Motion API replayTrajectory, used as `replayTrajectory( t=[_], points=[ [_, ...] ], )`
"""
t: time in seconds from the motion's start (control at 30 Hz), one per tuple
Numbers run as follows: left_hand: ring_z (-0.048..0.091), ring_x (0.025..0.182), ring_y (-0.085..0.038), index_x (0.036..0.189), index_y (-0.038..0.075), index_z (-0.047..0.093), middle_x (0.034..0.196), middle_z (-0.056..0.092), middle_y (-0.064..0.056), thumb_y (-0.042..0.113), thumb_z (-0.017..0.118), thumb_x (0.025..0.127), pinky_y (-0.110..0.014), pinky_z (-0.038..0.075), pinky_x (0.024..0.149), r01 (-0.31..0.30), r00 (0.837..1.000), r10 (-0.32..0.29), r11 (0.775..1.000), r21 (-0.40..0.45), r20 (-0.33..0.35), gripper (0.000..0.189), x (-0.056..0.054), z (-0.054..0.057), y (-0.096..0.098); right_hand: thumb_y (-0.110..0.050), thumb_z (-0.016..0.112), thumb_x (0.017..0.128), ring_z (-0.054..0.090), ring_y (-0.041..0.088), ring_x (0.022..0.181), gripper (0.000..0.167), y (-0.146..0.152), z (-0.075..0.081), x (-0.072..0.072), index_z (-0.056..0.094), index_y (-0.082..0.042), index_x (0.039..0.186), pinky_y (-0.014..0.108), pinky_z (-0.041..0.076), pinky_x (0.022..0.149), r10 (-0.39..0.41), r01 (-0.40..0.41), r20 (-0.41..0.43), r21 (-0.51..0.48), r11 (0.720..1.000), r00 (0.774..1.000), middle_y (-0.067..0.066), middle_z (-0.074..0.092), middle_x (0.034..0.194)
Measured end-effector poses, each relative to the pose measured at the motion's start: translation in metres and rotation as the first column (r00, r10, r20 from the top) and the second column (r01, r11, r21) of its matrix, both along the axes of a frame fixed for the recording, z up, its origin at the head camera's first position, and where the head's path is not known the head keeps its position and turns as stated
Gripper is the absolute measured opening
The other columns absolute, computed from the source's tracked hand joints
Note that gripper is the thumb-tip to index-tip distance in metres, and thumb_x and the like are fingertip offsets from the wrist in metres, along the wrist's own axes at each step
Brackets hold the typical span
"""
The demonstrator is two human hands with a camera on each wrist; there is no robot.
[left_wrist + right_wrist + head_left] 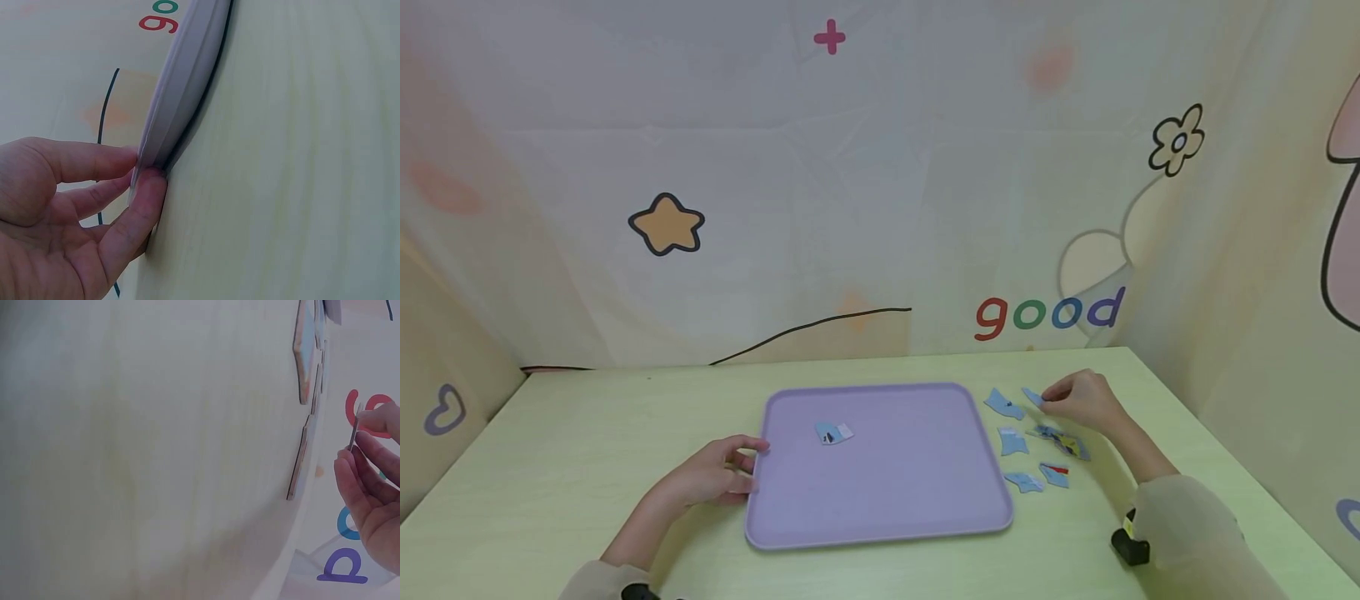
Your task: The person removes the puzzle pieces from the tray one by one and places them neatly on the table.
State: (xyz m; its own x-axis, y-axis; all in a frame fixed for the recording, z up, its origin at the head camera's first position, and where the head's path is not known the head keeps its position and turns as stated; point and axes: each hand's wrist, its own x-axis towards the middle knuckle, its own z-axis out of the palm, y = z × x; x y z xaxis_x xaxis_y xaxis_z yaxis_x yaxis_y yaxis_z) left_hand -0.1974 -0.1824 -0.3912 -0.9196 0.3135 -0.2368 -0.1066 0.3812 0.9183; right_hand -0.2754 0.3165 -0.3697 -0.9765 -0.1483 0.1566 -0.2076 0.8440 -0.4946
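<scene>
My left hand (pixel 711 473) is at the left edge of a purple tray (pixel 887 500). In the left wrist view its thumb and fingers pinch the tray's rim (pixel 181 94). At the far right, my right hand (pixel 1084 402) pinches a light-blue puzzle piece (pixel 1032 397) between thumb and fingertips. The right wrist view shows that held piece (pixel 354 431) edge-on, lifted off the table. On the tray's upper left lie blue-and-white puzzle pieces (pixel 832 432) with a small dark print.
Right of the tray lie several loose pieces: a blue one (pixel 1003 404) near its upper corner, another (pixel 1013 441) below, one (pixel 1024 482) lower, one with a red stripe (pixel 1055 475), and a yellow-and-dark group (pixel 1063 442). A printed curtain (pixel 775 250) hangs behind the pale table (pixel 587 433).
</scene>
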Motion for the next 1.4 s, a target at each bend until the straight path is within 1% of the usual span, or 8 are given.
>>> replayTrajectory(
  t=[0.13,0.37,0.43,0.63,0.8,1.03,1.17,1.4],
  points=[
    [0.053,0.078,-0.020,0.125,-0.006,0.044,0.094,0.047,-0.015,-0.007,0.061,0.077,-0.036,0.053,0.071,-0.003,1.000,0.003,1.000,0.000,0.002,0.051,0.000,-0.001,0.000,-0.016,0.072,0.074,0.062,0.024,0.074,0.023,0.004,-0.003,-0.002,0.070,0.005,0.084,0.036,0.050,0.069,-0.011,0.011,0.014,0.008,1.000,1.000,0.013,0.068,0.079],
    [0.053,0.078,-0.020,0.125,-0.006,0.044,0.094,0.047,-0.015,-0.008,0.061,0.077,-0.036,0.053,0.070,-0.005,1.000,0.005,1.000,-0.005,-0.002,0.051,0.000,-0.001,0.001,-0.015,0.071,0.073,0.060,0.023,0.075,0.022,0.007,-0.008,-0.007,0.070,0.004,0.082,0.033,0.048,0.066,-0.029,0.027,0.046,0.046,0.999,0.999,0.012,0.068,0.078],
    [0.053,0.079,-0.020,0.125,-0.007,0.043,0.094,0.048,-0.015,-0.008,0.061,0.077,-0.036,0.053,0.070,-0.003,1.000,0.003,1.000,-0.006,-0.004,0.051,0.000,-0.002,0.001,-0.015,0.071,0.073,0.059,0.024,0.076,0.023,0.007,-0.009,-0.008,0.070,0.005,0.084,0.035,0.048,0.066,-0.042,0.039,0.062,0.053,0.998,0.997,0.013,0.068,0.079],
    [0.054,0.079,-0.020,0.125,-0.006,0.044,0.095,0.048,-0.016,-0.008,0.061,0.077,-0.036,0.053,0.071,-0.015,1.000,0.015,1.000,-0.006,0.005,0.051,-0.001,-0.002,0.001,-0.015,0.069,0.074,0.058,0.033,0.085,0.029,0.010,-0.008,-0.009,0.067,0.008,0.092,0.044,0.047,0.075,-0.075,0.070,0.102,0.054,0.996,0.992,0.019,0.066,0.088],
    [0.054,0.078,-0.020,0.125,-0.005,0.045,0.095,0.048,-0.016,-0.007,0.061,0.077,-0.036,0.053,0.071,-0.019,1.000,0.019,1.000,-0.010,0.005,0.050,0.000,-0.001,0.001,-0.016,0.067,0.077,0.058,0.031,0.086,0.031,0.011,-0.008,-0.006,0.066,0.008,0.098,0.040,0.048,0.074,-0.075,0.073,0.110,0.020,0.997,0.991,0.020,0.066,0.093],
    [0.054,0.078,-0.020,0.125,-0.005,0.045,0.094,0.047,-0.015,-0.008,0.061,0.077,-0.036,0.053,0.071,-0.020,1.000,0.020,1.000,-0.011,0.002,0.050,0.000,0.000,0.001,-0.015,0.068,0.079,0.058,0.024,0.080,0.033,-0.004,-0.001,0.000,0.065,0.008,0.102,0.029,0.047,0.068,-0.001,0.006,0.081,-0.056,0.998,0.997,0.019,0.065,0.095],
    [0.053,0.078,-0.020,0.125,-0.006,0.044,0.094,0.047,-0.015,-0.008,0.061,0.077,-0.036,0.053,0.071,-0.016,1.000,0.016,1.000,-0.003,0.005,0.051,-0.001,0.000,0.001,-0.016,0.068,0.079,0.059,0.021,0.080,0.036,-0.017,0.005,0.003,0.063,0.008,0.106,0.026,0.049,0.068,0.025,-0.015,0.093,-0.111,0.994,0.995,0.018,0.065,0.095],
    [0.054,0.079,-0.020,0.125,-0.006,0.043,0.095,0.048,-0.016,-0.008,0.060,0.077,-0.036,0.053,0.072,-0.012,1.000,0.012,1.000,0.003,0.008,0.051,0.000,0.001,0.001,-0.016,0.071,0.078,0.061,0.026,0.084,0.041,-0.038,0.013,0.008,0.061,0.009,0.108,0.024,0.050,0.066,0.113,-0.092,0.084,-0.223,0.970,0.990,0.021,0.064,0.100]
  ],
)
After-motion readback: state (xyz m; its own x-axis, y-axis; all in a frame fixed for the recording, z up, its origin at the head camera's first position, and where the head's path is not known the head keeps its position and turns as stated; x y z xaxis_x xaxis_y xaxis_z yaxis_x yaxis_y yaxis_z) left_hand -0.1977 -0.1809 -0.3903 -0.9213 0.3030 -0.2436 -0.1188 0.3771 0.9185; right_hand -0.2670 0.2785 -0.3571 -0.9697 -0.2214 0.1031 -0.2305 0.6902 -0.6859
